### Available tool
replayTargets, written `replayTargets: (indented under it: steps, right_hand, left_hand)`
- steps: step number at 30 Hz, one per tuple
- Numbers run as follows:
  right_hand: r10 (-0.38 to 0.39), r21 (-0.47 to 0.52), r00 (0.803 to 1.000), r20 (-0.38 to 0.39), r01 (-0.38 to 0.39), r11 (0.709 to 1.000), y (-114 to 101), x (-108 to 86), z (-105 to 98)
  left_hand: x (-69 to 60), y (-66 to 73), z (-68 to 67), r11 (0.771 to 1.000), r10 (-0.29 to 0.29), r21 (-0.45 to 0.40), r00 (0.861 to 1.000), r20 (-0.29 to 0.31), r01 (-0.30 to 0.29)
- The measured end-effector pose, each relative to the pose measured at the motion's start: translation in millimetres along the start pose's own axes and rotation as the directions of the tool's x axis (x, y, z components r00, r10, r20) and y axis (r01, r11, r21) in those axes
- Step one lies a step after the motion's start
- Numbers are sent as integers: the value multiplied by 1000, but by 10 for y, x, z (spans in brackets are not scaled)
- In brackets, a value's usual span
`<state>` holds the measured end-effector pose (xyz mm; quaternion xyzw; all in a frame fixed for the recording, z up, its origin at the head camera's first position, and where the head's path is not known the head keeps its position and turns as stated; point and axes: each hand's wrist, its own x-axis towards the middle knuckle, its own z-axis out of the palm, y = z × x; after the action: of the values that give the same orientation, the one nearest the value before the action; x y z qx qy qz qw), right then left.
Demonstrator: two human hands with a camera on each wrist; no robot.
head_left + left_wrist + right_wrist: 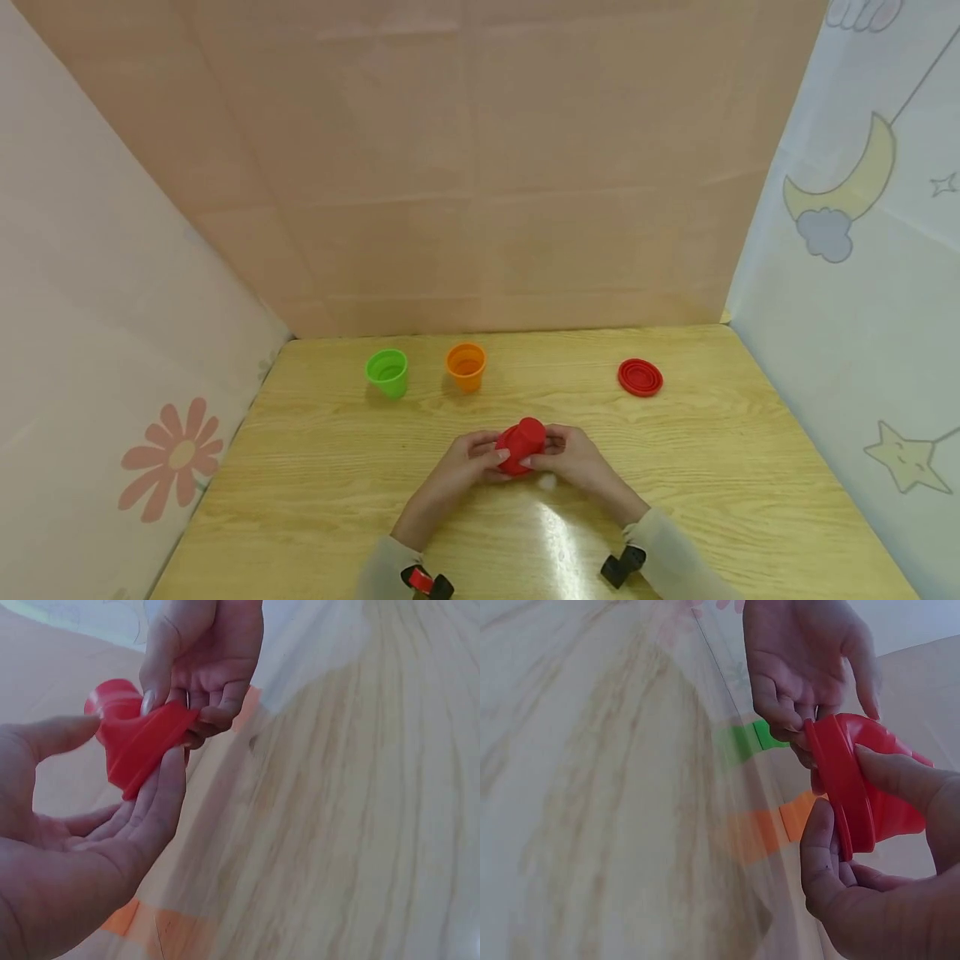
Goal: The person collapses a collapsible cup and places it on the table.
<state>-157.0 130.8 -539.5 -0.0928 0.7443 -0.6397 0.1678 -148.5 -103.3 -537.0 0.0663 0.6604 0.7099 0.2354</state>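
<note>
Two bare hands share one thing: the left hand point(474, 457) holds a red cup point(516, 452) with fingers under its rim and thumb at its side, while the right hand point(576, 458) pinches the same cup between thumb and curled fingers. The cup is tilted, narrow end uppermost (its wall looks bent and creased), above the wooden table point(300, 500). Farther out, an orange cup point(467, 367) stands mouth up, with a green cup point(387, 372), also mouth up, to its left. Well apart on the right lies a flat red disc point(640, 377) with concentric rings. Behind the table rises a tan panel point(480, 167).
</note>
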Motion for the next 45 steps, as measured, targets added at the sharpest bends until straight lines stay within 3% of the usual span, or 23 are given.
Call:
replayTargets:
  steps: [4,15,24,34,45]
  right_hand:
    - [14,-23,1000,8,-14,1000,7,8,9]
    - [-3,-26,999,35,4,1000,9,-10,8]
    - [11,-34,999,52,-9,999,41,-18,23]
    - [-8,-5,998,59,8,1000,7,-17,41]
    - [17,11,1000,24,-18,1000,9,2,36]
  left_hand:
    - [-24,-25,-60,1000,-6,-15,999,35,6]
    - [-18,-31,-57,999,-24,-26,1000,3,24]
    - [-9,-42,-40,999,-47,-16,998,-51,46]
    - [52,-81,-18,999,-41,10,987,-154,43]
    - [116,-69,-14,999,-34,30,982,-187,40]
